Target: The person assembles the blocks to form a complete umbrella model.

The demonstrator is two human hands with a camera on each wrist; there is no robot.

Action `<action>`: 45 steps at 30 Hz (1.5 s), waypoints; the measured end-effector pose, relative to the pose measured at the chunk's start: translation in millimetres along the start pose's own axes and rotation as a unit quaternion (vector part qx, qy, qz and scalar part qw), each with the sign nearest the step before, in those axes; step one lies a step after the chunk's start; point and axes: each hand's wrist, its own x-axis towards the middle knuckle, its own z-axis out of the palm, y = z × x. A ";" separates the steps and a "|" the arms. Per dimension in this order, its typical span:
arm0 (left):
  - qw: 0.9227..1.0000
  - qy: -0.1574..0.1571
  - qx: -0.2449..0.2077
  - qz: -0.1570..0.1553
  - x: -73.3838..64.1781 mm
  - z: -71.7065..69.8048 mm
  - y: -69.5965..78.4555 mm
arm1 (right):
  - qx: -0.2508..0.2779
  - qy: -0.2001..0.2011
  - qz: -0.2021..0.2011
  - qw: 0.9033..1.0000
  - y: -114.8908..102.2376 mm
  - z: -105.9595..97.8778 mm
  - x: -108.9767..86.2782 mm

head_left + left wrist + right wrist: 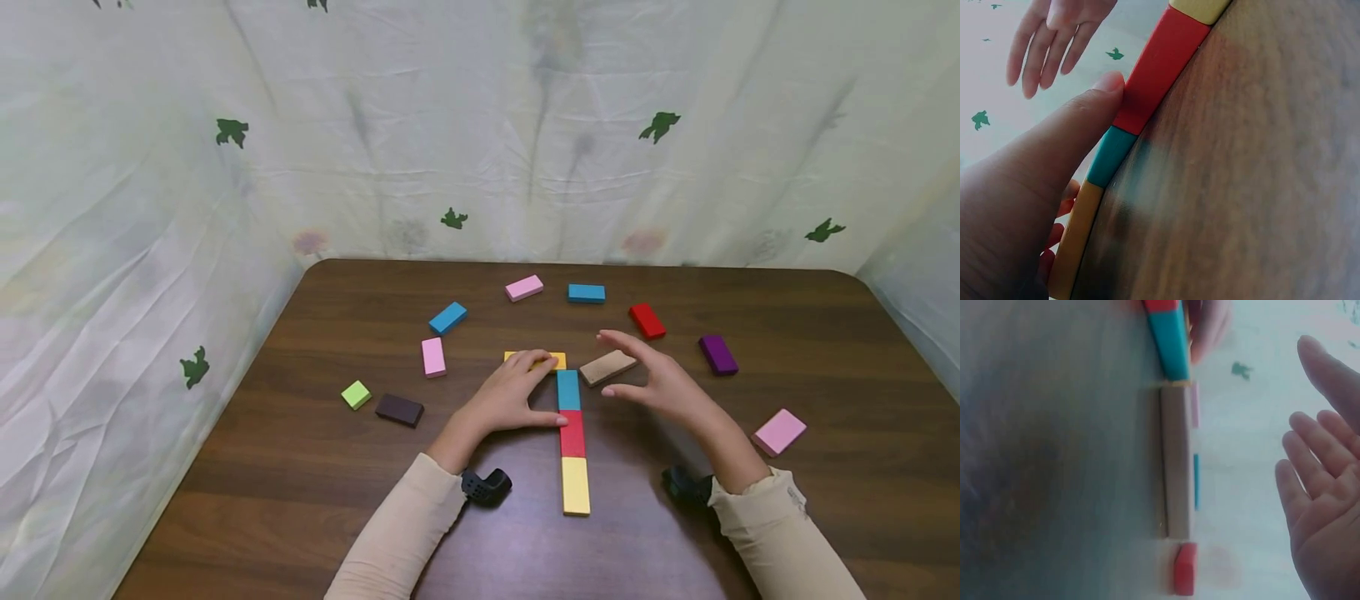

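Note:
A light yellow block, a red block and a blue block lie end to end in a line running away from me. Across the far end of that line is an orange-yellow block, partly hidden by my left hand. The fingers of this hand rest at the orange-yellow block, and its thumb tip touches the red block's side. My right hand hovers to the right, thumb and fingers spread apart with nothing between them. Closest to it is a bare wood block, slanting just right of the line.
Loose blocks are scattered round in an arc: lime, dark brown, pink, blue, red, purple and several others. A pale cloth hangs behind the brown table.

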 end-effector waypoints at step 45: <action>1.000 -0.010 -0.007 -0.010 -1.4 -0.1 0.7 | -0.030 0.026 0.073 0.997 60.7 4.8 -7.5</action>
